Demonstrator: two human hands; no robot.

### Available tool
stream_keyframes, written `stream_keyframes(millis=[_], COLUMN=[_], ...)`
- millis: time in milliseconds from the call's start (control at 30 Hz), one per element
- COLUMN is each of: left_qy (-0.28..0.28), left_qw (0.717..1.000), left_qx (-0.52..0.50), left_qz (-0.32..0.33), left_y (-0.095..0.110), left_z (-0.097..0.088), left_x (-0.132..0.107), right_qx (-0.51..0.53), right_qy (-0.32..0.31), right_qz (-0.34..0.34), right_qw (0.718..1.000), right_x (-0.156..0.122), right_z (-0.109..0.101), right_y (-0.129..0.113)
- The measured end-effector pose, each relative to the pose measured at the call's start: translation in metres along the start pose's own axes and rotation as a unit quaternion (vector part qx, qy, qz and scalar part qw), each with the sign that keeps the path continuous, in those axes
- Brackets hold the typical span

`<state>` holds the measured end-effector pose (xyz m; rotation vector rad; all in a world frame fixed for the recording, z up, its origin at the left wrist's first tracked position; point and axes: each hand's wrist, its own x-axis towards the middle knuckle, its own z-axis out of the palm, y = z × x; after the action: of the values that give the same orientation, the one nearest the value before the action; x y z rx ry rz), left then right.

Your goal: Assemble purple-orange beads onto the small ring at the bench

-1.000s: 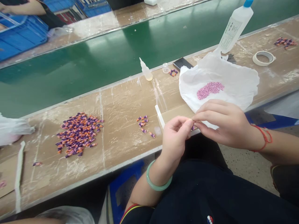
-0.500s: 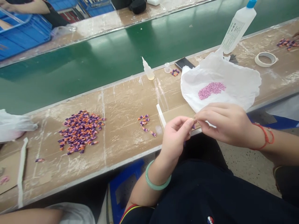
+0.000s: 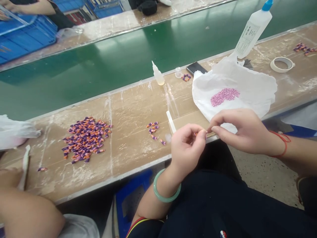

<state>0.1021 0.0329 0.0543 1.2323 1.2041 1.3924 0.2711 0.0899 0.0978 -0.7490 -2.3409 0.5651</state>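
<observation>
My left hand (image 3: pixel 187 145), wearing a green bangle, is closed in a pinch on a small purple-and-orange piece, mostly hidden by the fingers. Close beside it on the right, my right hand (image 3: pixel 237 130) has thumb and index fingertips near each other at the left fingertips; anything between them is too small to make out. Left of my hands, several similar purple-and-orange pieces (image 3: pixel 154 130) lie on the brown table top (image 3: pixel 131 109). A large heap of them (image 3: pixel 86 138) lies farther left. Behind my right hand, tiny pink beads (image 3: pixel 225 96) rest on crumpled white paper (image 3: pixel 262 86).
A small dropper bottle (image 3: pixel 158 75), a phone (image 3: pixel 196 68) and a ring of pieces (image 3: pixel 186 77) stand along the back edge. Farther right are a tilted white bottle (image 3: pixel 252 33) and a tape roll (image 3: pixel 282 64). A co-worker's arm (image 3: pixel 29 211) reaches in at lower left.
My right fingertips have shifted slightly and parted a little from the left ones. The purple piece is now more hidden in my left hand. The co-worker's arm at lower left has moved up over the table.
</observation>
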Motion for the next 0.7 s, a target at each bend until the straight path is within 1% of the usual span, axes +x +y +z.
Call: stream_keyframes(millis=[67,133,233,367,433,533,633,700], left_qy=[0.014,0.015,0.018,0.016,0.010,-0.002,0.012,0.030], left_qw=[0.996,0.991,0.983,0.977,0.979,0.992,0.999,0.999], left_qx=[0.060,0.093,0.134,0.163,0.152,0.081,-0.004,-0.033], left_qz=[0.057,0.095,0.122,0.137,0.133,0.101,0.043,0.001], left_y=[0.003,0.004,0.001,0.000,-0.001,-0.003,-0.009,-0.015], left_z=[0.000,-0.001,-0.003,-0.005,-0.006,-0.011,-0.023,-0.034], left_x=[-0.002,-0.002,-0.002,0.000,0.001,0.003,0.003,0.001], right_qx=[0.053,0.086,0.099,0.103,0.101,0.101,0.096,0.064], right_qy=[-0.027,-0.041,-0.040,-0.034,-0.028,-0.032,-0.075,-0.125], right_qz=[0.049,0.066,0.079,0.078,0.071,0.065,0.057,0.029], right_qw=[0.997,0.993,0.991,0.991,0.992,0.992,0.991,0.990], right_x=[0.002,0.004,0.006,0.008,0.010,0.013,0.021,0.028], right_z=[0.000,0.001,0.003,0.009,0.012,0.014,0.013,0.013], right_y=[-0.004,-0.006,-0.007,-0.006,-0.006,-0.004,0.003,0.013])
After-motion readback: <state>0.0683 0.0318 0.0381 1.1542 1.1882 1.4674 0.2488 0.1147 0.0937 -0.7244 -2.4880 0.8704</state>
